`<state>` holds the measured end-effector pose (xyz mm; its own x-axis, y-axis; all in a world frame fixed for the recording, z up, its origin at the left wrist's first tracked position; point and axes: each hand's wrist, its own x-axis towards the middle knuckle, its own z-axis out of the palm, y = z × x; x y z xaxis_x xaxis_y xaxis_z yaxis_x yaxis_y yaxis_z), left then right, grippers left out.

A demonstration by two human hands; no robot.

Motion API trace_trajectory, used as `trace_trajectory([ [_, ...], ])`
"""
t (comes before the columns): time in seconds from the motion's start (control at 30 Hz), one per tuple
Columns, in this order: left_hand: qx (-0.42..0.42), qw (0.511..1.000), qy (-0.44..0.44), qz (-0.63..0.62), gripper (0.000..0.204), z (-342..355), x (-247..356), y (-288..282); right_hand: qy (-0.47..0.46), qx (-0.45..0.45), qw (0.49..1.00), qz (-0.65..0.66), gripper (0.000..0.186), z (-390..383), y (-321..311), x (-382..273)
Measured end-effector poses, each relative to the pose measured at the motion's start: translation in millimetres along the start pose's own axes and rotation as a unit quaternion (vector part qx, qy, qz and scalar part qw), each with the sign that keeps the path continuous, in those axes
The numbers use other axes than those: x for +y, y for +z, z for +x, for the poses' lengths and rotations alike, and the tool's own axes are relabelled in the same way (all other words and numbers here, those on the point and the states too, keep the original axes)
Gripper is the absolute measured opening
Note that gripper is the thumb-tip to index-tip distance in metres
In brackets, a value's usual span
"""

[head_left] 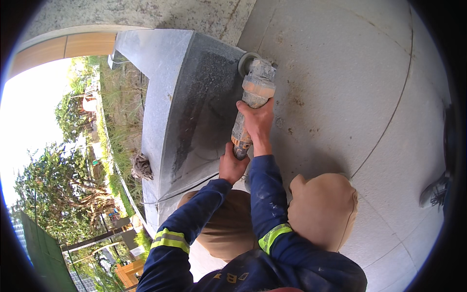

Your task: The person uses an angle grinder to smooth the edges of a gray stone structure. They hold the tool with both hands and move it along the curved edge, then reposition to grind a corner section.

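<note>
A dusty angle grinder (252, 107) with orange parts is held in both my hands. My right hand (258, 119) wraps round its body, the thumb lying across the top. Lower down, my left hand (232, 165) grips the rear end of the handle. At the far end, the grinder's round disc (247, 63) sits against or very close to the dark side face of a grey stone ledge (204, 97); whether it touches I cannot tell. Parts of that face look darker and rougher than the rest.
A black cord (187, 189) runs left from near my left hand over the ledge. On the ledge top lies a crumpled dark cloth (141, 167). My bent knees (323, 211) are close below the tool. Another person's shoe (433, 192) stands on the grey floor (350, 87) at far right. Plants (119, 102) grow beyond the ledge.
</note>
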<state>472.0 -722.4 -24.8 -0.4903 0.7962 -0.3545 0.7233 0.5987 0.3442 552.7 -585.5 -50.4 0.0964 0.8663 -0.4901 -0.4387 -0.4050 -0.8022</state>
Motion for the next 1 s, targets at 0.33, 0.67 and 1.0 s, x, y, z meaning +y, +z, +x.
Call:
trace_trajectory([
  [0.33,0.033,0.999,0.013,-0.037,0.053,-4.2,-0.4,5.0,-0.049,-0.014,0.999,-0.015,0.066,-6.3,4.2,-7.3],
  [0.67,-0.008,1.000,0.006,-0.022,0.049,-5.0,0.3,0.9,-0.015,0.012,0.999,-0.045,0.065,-4.9,0.0,-4.0],
  [1.0,0.007,0.991,0.097,-0.088,0.058,-13.2,1.4,-45.6,-0.072,-0.044,0.996,-0.015,0.063,-35.9,23.9,-53.8],
])
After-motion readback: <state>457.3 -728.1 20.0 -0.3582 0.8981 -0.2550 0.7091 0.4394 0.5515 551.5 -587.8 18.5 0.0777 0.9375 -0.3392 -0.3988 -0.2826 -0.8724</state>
